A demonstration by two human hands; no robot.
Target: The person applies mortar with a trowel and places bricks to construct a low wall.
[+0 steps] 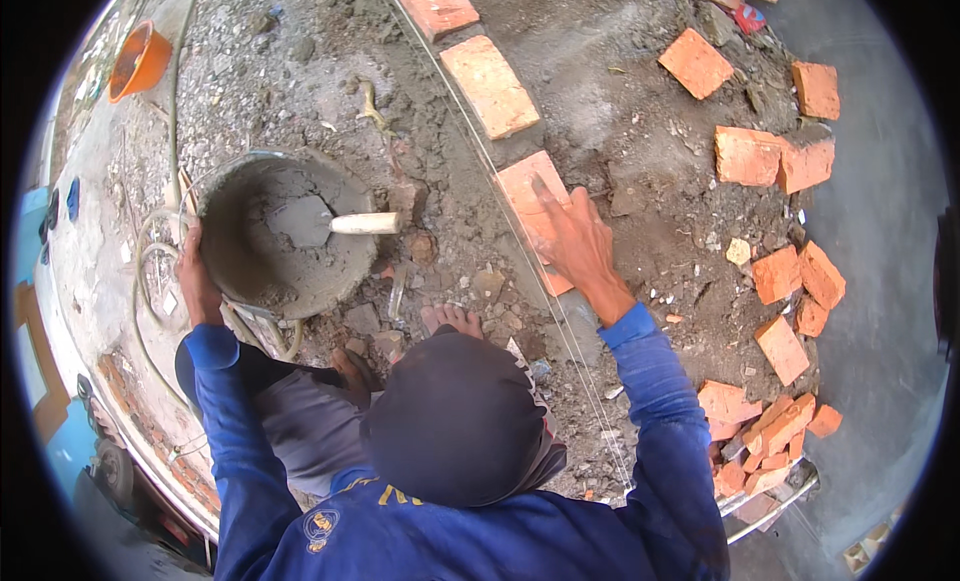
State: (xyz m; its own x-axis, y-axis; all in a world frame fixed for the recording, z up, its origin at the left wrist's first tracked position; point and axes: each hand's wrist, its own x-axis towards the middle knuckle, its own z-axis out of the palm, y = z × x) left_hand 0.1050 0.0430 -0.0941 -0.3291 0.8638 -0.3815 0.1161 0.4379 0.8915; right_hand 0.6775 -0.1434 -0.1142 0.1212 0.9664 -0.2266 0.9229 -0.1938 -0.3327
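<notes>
Three bricks (490,86) lie in line, the right hand (577,243) flat on the nearest brick (535,206) (loose bricks (775,161) remain), the left hand (196,281) gripping the mortar bucket (255,251).

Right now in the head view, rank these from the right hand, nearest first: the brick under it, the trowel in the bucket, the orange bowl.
1. Brick: directly under the right hand, touching.
2. Trowel: left, in the mortar bucket.
3. Orange bowl: far upper left.

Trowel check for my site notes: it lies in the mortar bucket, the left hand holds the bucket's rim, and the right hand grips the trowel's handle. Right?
Not quite. The head view shows the right hand pressing flat on a brick, not gripping the trowel, which lies untouched in the bucket. The left hand does hold the rim.
</notes>
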